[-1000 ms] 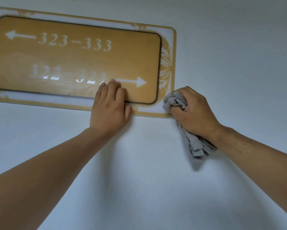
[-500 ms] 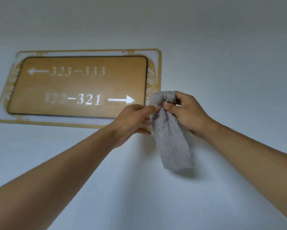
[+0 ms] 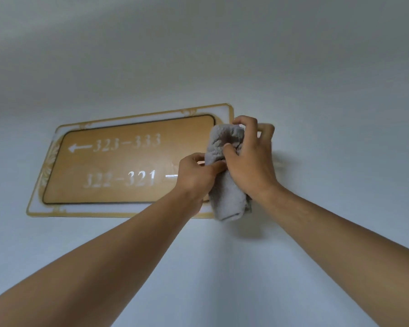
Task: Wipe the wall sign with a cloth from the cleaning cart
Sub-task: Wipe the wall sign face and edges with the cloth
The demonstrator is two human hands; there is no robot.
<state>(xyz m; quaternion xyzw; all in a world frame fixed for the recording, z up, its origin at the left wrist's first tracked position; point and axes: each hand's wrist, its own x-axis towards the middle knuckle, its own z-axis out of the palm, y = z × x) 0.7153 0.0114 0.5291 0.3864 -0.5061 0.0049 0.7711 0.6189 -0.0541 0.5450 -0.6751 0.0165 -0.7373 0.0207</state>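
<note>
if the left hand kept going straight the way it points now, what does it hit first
Probably the grey cloth, which the left hand already pinches at its fingertips; the right hand lies just beyond. Depth to the wall sign behind is unclear.

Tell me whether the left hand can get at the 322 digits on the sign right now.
Probably yes: the left hand pinches the cloth just right of the sign, and nothing covers those digits.

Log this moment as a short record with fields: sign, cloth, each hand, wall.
sign: gold wall sign with white border, reads 323-333 with left arrow, 322-321 below; right end hidden by the hands
cloth: grey cloth, bunched, hanging in front of the sign's right end
left hand: left hand pinches the cloth's side
right hand: right hand grips the cloth near its top
wall: plain pale wall
</note>
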